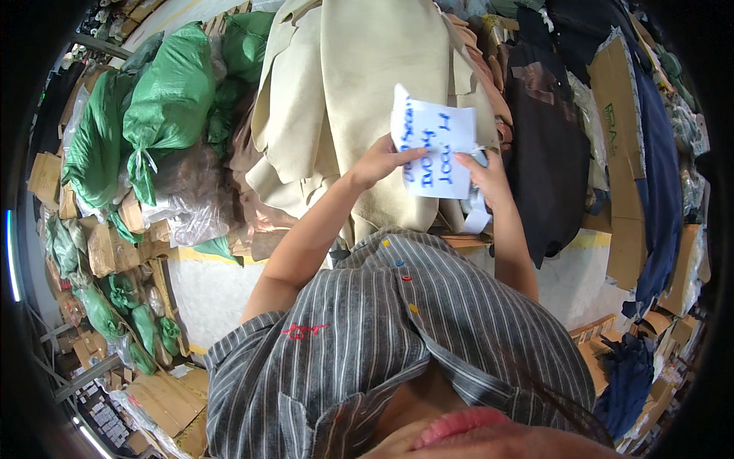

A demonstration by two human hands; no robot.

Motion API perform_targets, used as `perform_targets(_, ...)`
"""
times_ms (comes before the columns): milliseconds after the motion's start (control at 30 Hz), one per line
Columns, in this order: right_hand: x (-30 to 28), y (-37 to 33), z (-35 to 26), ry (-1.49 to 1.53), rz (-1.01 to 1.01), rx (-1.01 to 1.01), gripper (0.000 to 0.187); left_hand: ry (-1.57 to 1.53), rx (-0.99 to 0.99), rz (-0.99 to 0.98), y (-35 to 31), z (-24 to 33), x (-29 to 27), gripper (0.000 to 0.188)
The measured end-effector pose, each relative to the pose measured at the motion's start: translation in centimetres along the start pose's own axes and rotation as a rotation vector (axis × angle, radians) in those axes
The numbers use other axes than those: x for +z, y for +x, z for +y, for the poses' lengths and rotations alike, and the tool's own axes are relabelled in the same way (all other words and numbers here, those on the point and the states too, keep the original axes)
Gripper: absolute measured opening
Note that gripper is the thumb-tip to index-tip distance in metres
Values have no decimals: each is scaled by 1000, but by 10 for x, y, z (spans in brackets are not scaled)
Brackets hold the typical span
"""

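A white paper sheet point(443, 131) with blue handwriting is held up between my hands, over a pile of cream leather hides point(382, 65). My left hand point(376, 164) pinches its left edge, thumb on top. On the other side my right hand point(489, 176) grips the right edge, also with the thumb on the front. A small grey-blue object point(479, 156) shows by the right fingers; its kind is unclear. From below that hand hangs a curled white strip point(477, 219), partly behind the sheet. Most fingers of both hands are hidden.
Green sacks point(170, 96) and clear plastic wrap point(195, 195) lie heaped at the left. Dark hides point(539, 153) are piled to the right, beside a tall cardboard sheet point(621, 153). Brown hides point(485, 65) lie next to the cream ones. Pale floor point(214, 294) shows near my left side.
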State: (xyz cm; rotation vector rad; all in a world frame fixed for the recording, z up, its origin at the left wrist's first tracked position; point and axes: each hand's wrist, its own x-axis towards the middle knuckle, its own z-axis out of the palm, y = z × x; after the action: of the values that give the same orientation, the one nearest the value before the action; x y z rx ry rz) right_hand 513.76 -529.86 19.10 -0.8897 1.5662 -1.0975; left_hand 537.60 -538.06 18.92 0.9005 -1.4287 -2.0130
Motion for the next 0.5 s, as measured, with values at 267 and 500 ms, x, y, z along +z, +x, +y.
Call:
perform_targets(267,-93,-19,1,-141,516,-141,35,1275,-309,191,54,-44,63,77)
perform_targets(500,-84,-12,-2,-51,474,-165,35,1182,-266,262,52,-41,37,38)
